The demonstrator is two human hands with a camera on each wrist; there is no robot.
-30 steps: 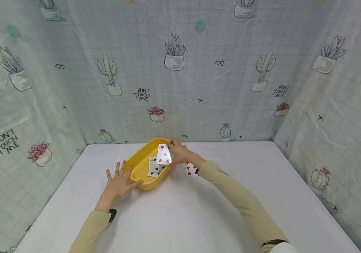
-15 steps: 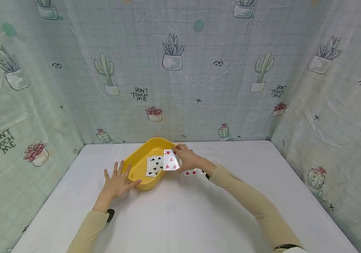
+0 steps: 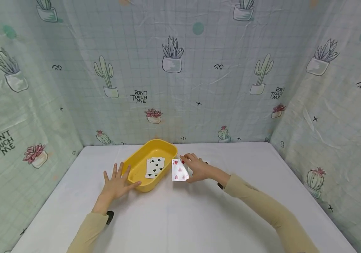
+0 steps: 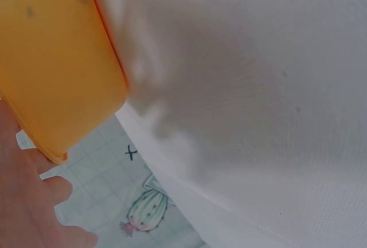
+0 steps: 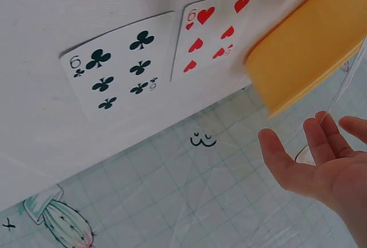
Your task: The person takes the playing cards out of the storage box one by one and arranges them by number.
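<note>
My right hand (image 3: pixel 199 170) pinches a playing card (image 3: pixel 179 171), a hearts card facing up, just right of the yellow tray (image 3: pixel 150 185) and above the table. In the right wrist view this card shows nearly edge-on beside the fingers of my right hand (image 5: pixel 338 173). My left hand (image 3: pixel 115 186) lies with fingers spread against the tray's near left rim, the thumb at its front corner. Two overlapping cards (image 3: pixel 156 166), the top one a spade, lie in the tray. On the table, the right wrist view shows a six of clubs (image 5: pixel 121 65) and a six of hearts (image 5: pixel 212 39).
A white-covered table (image 3: pixel 168 218) carries everything. Behind it and at both sides hangs a cactus-print cloth (image 3: pixel 199 84). In the head view my right hand and forearm hide most of the two table cards.
My right hand has carried the hearts card from over the tray rightward and toward me, beyond the tray's right rim. The left hand has stayed at the tray.
</note>
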